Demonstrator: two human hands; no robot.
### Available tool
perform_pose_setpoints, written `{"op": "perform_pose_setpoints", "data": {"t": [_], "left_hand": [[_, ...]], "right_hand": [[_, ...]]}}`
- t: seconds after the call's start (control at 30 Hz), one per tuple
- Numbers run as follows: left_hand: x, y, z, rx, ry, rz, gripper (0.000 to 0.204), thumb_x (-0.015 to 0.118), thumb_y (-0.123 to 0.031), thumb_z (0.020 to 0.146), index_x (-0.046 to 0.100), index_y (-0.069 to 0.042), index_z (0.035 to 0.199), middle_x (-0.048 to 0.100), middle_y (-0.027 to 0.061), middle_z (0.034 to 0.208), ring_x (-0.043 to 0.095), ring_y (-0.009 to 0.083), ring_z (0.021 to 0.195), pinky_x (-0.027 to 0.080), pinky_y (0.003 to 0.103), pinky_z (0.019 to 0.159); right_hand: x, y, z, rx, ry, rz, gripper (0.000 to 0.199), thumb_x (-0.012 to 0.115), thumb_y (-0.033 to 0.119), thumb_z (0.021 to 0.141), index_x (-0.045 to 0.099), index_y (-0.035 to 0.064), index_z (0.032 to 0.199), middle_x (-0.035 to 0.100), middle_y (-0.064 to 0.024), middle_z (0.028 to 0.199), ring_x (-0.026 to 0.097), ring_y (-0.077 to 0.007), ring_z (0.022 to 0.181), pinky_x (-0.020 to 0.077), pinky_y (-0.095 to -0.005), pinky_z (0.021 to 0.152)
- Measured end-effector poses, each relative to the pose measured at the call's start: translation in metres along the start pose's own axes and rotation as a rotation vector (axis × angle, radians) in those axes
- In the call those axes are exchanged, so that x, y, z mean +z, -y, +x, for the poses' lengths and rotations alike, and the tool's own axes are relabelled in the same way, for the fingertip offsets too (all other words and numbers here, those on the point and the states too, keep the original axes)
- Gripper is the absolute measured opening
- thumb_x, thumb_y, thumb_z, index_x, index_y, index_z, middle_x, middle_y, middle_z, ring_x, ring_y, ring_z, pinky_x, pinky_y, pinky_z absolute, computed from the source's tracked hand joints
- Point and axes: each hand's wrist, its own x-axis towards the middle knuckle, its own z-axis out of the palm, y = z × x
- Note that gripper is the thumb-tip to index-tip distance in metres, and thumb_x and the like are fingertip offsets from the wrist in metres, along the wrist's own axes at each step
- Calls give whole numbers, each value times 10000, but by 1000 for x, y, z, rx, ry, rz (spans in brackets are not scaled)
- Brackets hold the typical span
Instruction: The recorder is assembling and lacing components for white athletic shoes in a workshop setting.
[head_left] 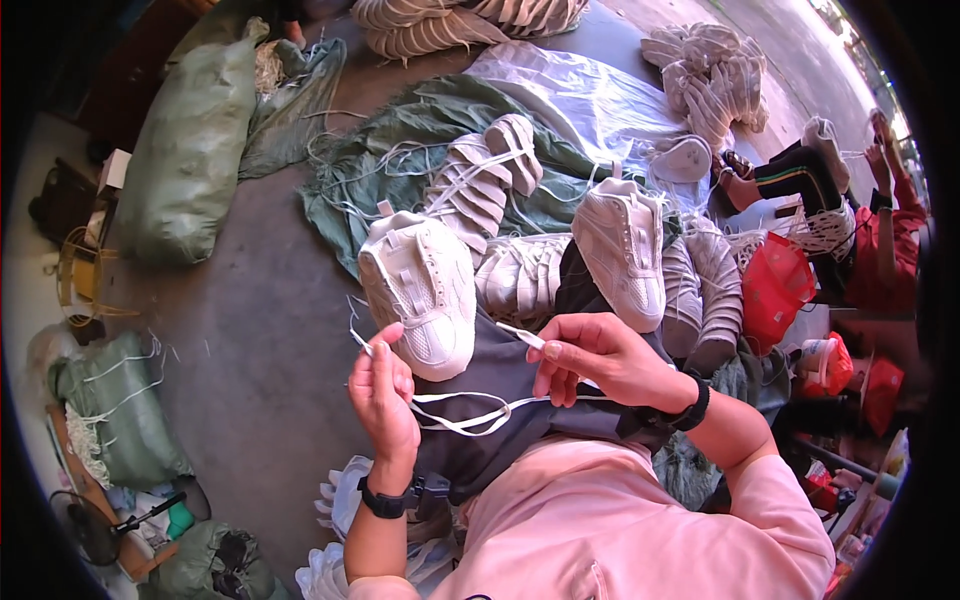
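Note:
A white shoelace (pixel 465 428) hangs in a loose loop between my hands, above my dark trousers. My left hand (pixel 385 400) pinches one end, its tip poking up past the finger and thumb. In my right hand (pixel 610 365) the other end is pinched, with the tip pointing left. Just beyond my left hand, a white sneaker (pixel 418 295) rests on my knee, toe toward me, its eyelets without a lace. A second white sneaker (pixel 622 250) sits on the other knee, beyond my right hand, also unlaced. Neither hand visibly grips a shoe.
Stacked shoe uppers (pixel 470 190) lie on a green woven sheet (pixel 400 130) ahead. More uppers (pixel 710 80) are piled at the far right. Stuffed green sacks (pixel 185 150) stand on the left. A red bag (pixel 775 290) is at right, near another person's arm (pixel 885 215) and legs.

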Motion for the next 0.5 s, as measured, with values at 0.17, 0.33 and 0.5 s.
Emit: {"op": "perform_pose_setpoints", "data": {"t": [0.17, 0.33, 0.5], "left_hand": [[-6, -7, 20, 91, -26, 109, 309, 448, -217, 1012, 617, 16, 1124, 354, -82, 610, 314, -3, 542, 249, 163, 461], [-7, -13, 40, 156, -17, 110, 322, 427, -209, 1016, 594, 19, 1171, 379, -68, 611, 350, 6, 527, 271, 167, 450], [-12, -23, 63, 146, -28, 68, 336, 443, -238, 1010, 574, 7, 1197, 413, -57, 618, 374, 11, 484, 283, 170, 415]], "right_hand": [[22, 42, 4, -88, -1, 133, 252, 438, 193, 1013, 559, -13, 1092, 675, -86, 911, 643, -112, 720, 525, -234, 638], [33, 60, 20, -179, 5, 73, 243, 449, 184, 1006, 567, -4, 1105, 665, -55, 883, 602, -77, 694, 477, -205, 598], [35, 33, 66, -147, -33, -155, 257, 484, 222, 996, 631, 11, 995, 572, 7, 688, 450, -30, 599, 345, -202, 525]]}}
